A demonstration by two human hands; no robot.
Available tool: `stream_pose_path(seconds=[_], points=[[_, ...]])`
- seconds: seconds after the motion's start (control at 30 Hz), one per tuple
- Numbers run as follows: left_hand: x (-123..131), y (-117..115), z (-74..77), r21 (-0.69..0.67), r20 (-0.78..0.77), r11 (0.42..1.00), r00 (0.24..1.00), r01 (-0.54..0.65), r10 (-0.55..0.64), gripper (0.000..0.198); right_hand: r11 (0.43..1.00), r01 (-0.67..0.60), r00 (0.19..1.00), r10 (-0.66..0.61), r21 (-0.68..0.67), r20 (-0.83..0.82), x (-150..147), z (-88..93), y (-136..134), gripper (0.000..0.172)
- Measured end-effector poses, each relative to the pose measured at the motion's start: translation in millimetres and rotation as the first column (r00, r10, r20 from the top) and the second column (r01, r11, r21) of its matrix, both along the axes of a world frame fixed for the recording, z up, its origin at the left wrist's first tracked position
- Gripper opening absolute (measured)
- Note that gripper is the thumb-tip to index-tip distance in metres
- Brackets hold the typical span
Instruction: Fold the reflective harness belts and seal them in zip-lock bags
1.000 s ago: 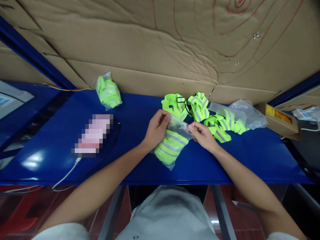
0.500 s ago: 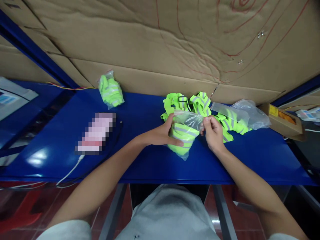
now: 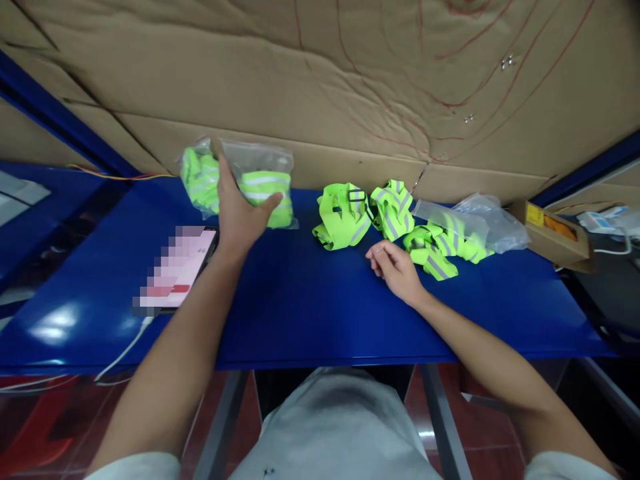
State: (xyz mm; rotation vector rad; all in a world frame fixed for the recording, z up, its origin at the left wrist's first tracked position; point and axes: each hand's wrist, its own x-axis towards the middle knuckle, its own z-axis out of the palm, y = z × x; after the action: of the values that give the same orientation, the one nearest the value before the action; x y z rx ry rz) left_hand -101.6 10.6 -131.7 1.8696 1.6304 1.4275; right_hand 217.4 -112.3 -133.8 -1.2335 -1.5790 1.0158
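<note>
My left hand (image 3: 239, 215) reaches to the back left of the blue table (image 3: 310, 313) and grips a clear bag holding a folded neon-yellow reflective band (image 3: 265, 187). That bag sits right beside another bagged band (image 3: 199, 179) against the cardboard wall. My right hand (image 3: 397, 267) rests on the table with its fingers loosely curled and nothing in them. Just beyond it lie loose neon reflective bands (image 3: 345, 215), a second bundle (image 3: 394, 208) and a third (image 3: 440, 247).
Empty clear plastic bags (image 3: 480, 220) lie at the right over the bands. A small cardboard box (image 3: 555, 233) sits at the far right edge. A blurred phone (image 3: 175, 270) with a white cable (image 3: 125, 350) lies at the left. A cardboard sheet (image 3: 350, 87) backs the table.
My left hand carried the filled bag from the table's middle to the back left, next to the other bagged band. My right hand let go of the bag and dropped onto the table.
</note>
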Motion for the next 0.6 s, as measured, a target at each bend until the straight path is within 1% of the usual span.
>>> stream_pose_path(seconds=[0.07,0.1,0.13,0.17,0.2,0.23,0.27,0.3,0.33,0.37,0.4,0.43,0.47,0.53,0.6], points=[[-2,0,-2.1,-0.065,-0.059,0.993,0.993,-0.103,0.099,0.122,0.998,-0.058,0.996,0.057,0.003,0.064,-2,-5.2,-2,0.043],[1,-4,-1.1,-0.073,-0.094,0.988,0.987,-0.139,0.132,0.117,0.997,-0.077,0.993,0.076,0.008,0.09,-2,-7.1,-3,0.042],[7,-9,0.7,-0.051,-0.135,0.986,0.979,-0.16,0.152,0.108,0.996,-0.092,0.99,0.09,0.015,0.113,-2,-8.3,-3,0.041],[16,-15,2.7,0.009,-0.188,0.986,0.968,-0.166,0.164,0.098,0.995,-0.102,0.986,0.098,0.024,0.132,-2,-9.1,-3,0.04],[26,-23,4.3,0.083,-0.244,0.987,0.957,-0.14,0.156,0.086,0.993,-0.109,0.984,0.103,0.035,0.149,-2,-9.5,-3,0.039],[38,-30,5.0,0.147,-0.293,0.986,0.948,-0.081,0.121,0.075,0.992,-0.113,0.981,0.104,0.047,0.164,-1,-9.6,-2,0.039],[51,-38,4.3,0.169,-0.331,0.986,0.943,0.015,0.042,0.069,0.992,-0.113,0.979,0.101,0.059,0.179,0,-9.6,-1,0.039],[64,-45,2.1,0.149,-0.358,0.984,0.933,0.101,-0.041,0.066,0.991,-0.112,0.976,0.097,0.07,0.195,2,-9.5,0,0.039],[76,-52,-1.5,0.126,-0.366,0.981,0.926,0.146,-0.09,0.074,0.991,-0.108,0.973,0.089,0.082,0.211,3,-9.4,1,0.039],[88,-57,-6.2,0.061,-0.385,0.982,0.912,0.179,-0.142,0.084,0.99,-0.102,0.971,0.078,0.096,0.225,4,-9.2,2,0.039],[98,-61,-11.3,-0.007,-0.41,0.983,0.896,0.182,-0.169,0.091,0.989,-0.098,0.968,0.07,0.109,0.24,4,-9.0,3,0.039],[105,-62,-16.5,-0.066,-0.43,0.98,0.881,0.187,-0.197,0.092,0.988,-0.098,0.965,0.064,0.123,0.256,4,-8.7,3,0.039],[110,-63,-20.9,-0.093,-0.416,0.976,0.883,0.195,-0.216,0.092,0.985,-0.105,0.959,0.064,0.136,0.275,4,-8.3,3,0.039],[113,-60,-26.1,-0.092,-0.37,0.967,0.894,0.236,-0.253,0.086,0.978,-0.129,0.947,0.074,0.161,0.313,3,-7.1,2,0.038],[108,-56,-25.2,-0.057,-0.347,0.956,0.892,0.289,-0.29,0.074,0.976,-0.128,0.942,0.063,0.178,0.331,1,-5.9,2,0.038]])
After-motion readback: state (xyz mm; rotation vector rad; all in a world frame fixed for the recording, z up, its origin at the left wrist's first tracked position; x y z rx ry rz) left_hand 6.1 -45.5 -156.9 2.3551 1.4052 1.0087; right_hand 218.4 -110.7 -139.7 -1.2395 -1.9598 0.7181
